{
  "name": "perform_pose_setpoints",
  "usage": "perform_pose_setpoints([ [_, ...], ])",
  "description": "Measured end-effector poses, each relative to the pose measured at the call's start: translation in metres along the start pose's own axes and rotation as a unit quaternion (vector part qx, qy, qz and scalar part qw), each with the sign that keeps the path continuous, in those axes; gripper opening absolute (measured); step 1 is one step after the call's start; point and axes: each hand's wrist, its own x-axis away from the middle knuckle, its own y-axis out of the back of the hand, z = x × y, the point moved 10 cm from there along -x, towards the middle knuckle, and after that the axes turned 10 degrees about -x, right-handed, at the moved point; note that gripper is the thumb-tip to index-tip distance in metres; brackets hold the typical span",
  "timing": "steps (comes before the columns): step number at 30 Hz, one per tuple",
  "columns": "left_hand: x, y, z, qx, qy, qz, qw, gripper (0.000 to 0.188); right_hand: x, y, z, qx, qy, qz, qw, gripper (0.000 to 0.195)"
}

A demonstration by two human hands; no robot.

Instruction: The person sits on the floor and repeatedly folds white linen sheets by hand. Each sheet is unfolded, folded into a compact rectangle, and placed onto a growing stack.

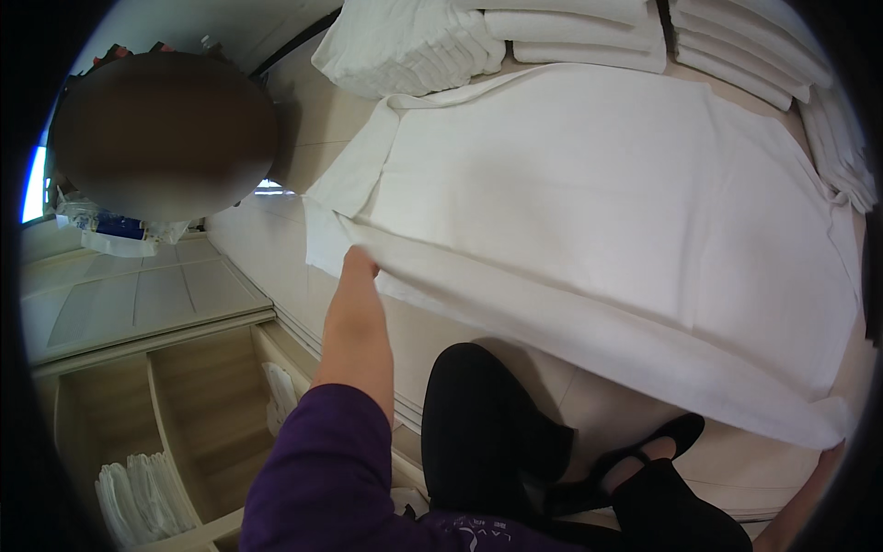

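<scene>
A large white towel [566,200] is spread over the tiled floor in front of me. Its near edge is folded back in a long strip, and the far left side is folded inward too. My left hand [360,259] grips the near edge close to the left corner, its fingers mostly hidden by the cloth. At the far right, my right hand [833,447] holds the other end of that edge, where the fabric bunches up. Only part of this hand shows at the picture's rim.
Stacks of folded white towels [579,38] line the far side, with more [748,52] at right. An open wooden cabinet [214,414] at left holds packed white items [145,497]. My knee [469,393] and black shoe [679,435] are close to the towel. A blurred oval covers the upper left.
</scene>
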Motion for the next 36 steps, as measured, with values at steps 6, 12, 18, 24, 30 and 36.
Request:
perform_pose_setpoints([
  [6, -0.001, 0.06, -0.018, 0.036, 0.019, 0.121, 0.992, 0.04, 0.043, 0.075, -0.01, -0.108, -0.031, -0.001, 0.994, 0.033],
  [12, -0.025, 0.222, -0.071, -0.002, -0.059, 0.105, 0.993, 0.038, 0.094, 0.107, -0.012, -0.204, -0.075, 0.026, 0.976, 0.032],
  [18, -0.054, 0.282, -0.099, -0.012, -0.107, 0.023, 0.994, 0.038, 0.128, 0.148, 0.02, -0.213, -0.006, -0.117, 0.97, 0.027],
  [24, -0.07, 0.215, -0.158, -0.027, -0.16, -0.004, 0.987, 0.037, 0.104, 0.054, 0.063, -0.227, 0.044, -0.086, 0.969, 0.016],
  [30, -0.116, 0.098, -0.206, -0.069, -0.191, 0.057, 0.978, 0.037, 0.092, -0.048, 0.11, -0.097, 0.019, -0.117, 0.988, 0.015],
  [36, -0.159, 0.025, -0.173, -0.051, -0.181, 0.107, 0.976, 0.036, 0.113, -0.181, 0.111, 0.026, 0.058, 0.12, 0.991, 0.03],
])
